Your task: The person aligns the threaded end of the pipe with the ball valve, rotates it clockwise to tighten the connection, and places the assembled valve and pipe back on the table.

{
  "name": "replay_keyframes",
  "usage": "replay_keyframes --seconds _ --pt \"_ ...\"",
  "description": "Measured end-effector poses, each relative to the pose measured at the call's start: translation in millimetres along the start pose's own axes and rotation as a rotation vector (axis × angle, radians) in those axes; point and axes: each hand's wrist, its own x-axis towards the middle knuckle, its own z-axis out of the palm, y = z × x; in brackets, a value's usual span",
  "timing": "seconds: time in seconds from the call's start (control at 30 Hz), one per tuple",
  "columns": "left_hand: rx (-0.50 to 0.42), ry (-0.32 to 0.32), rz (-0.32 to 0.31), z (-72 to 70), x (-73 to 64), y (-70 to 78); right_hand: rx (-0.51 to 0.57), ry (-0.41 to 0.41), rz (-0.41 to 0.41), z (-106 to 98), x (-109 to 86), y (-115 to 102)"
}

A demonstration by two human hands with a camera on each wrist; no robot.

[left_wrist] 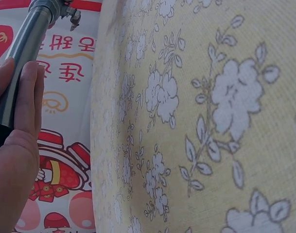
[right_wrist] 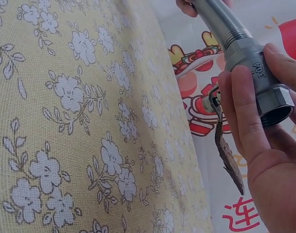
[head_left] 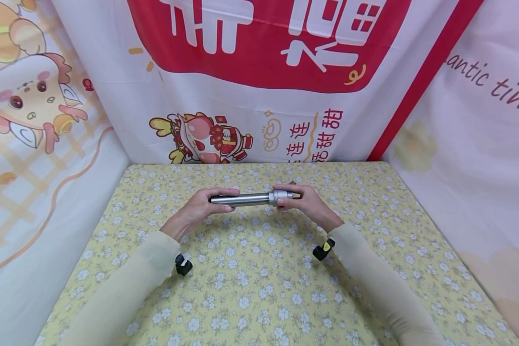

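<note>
Yellow floral tablecloth (head_left: 244, 283) before a red-and-white backdrop (head_left: 264, 72), cartoon-print cloth (head_left: 30, 96) at left, lettered cloth (head_left: 471, 158) at right.

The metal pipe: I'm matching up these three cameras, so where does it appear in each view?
Head: the metal pipe is near the centre, between the left hand and the right hand.
Left wrist: the metal pipe slants down the upper left.
Right wrist: the metal pipe enters at top, right of centre.
Shared landmark: the valve fitting on its end, partly cropped in left wrist.

head view looks forward and down from above; wrist views, close and tilted, share the metal pipe (left_wrist: 26, 48)
</note>
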Motion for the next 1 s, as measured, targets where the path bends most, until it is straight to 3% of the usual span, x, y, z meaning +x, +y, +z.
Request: replay_keyframes --seconds 0.23,0.63,1.0 --pt "0.003 -0.010 0.018 -1.4 0.3 -1.2 0.005 0.003 -0.008 1.6 -0.1 -1.1" --pt "0.020 -0.021 -0.012 -4.6 2.2 2.8 0.001 0.010 -0.015 0.9 0.8 -0.7" --pt "-0.090 -0.043 -0.044 -3.8 3.8 2.1 0.005 0.009 -0.002 -0.2 -0.3 0.2"
